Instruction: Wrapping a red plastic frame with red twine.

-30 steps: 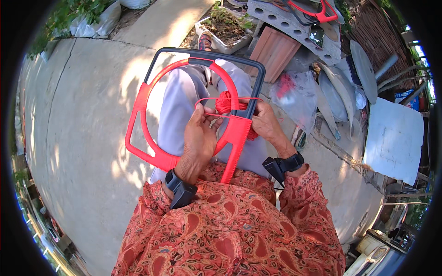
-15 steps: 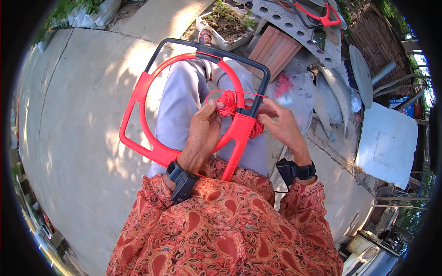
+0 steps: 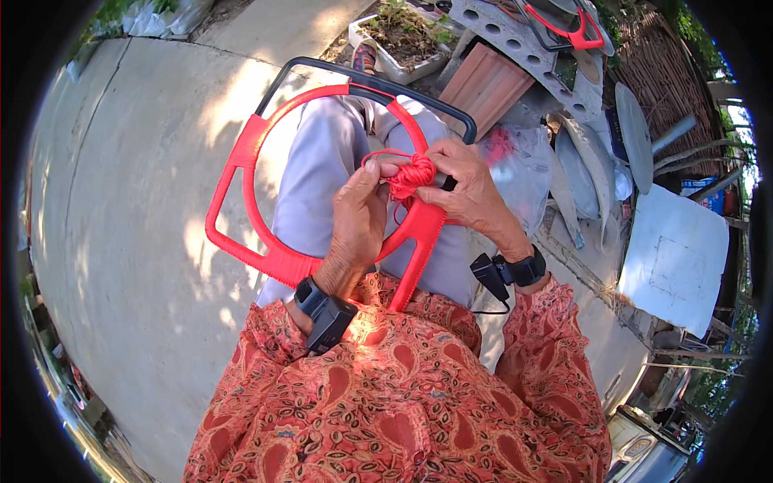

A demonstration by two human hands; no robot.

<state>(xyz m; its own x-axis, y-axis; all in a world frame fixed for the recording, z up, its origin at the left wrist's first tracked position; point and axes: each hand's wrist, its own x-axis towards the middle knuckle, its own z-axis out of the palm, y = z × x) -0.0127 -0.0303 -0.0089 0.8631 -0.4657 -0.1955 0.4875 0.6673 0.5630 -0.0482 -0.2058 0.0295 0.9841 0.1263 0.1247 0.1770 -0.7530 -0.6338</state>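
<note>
The right hand (image 3: 471, 191) has moved in from beside the frame onto the red cord bundle (image 3: 412, 176), its thumb and fingers closed on the right side. The left hand (image 3: 360, 216) pinches the bundle's left side, thumb against forefinger. The bundle sits above the lap's (image 3: 310, 169) right half; the red-wrapped frame (image 3: 283, 267) overhangs the lap's left edge.

Ahead of you, a white planter (image 3: 419, 71) stands near a ridged terracotta tile (image 3: 487, 86); a white panel (image 3: 675, 258) is to your right.
</note>
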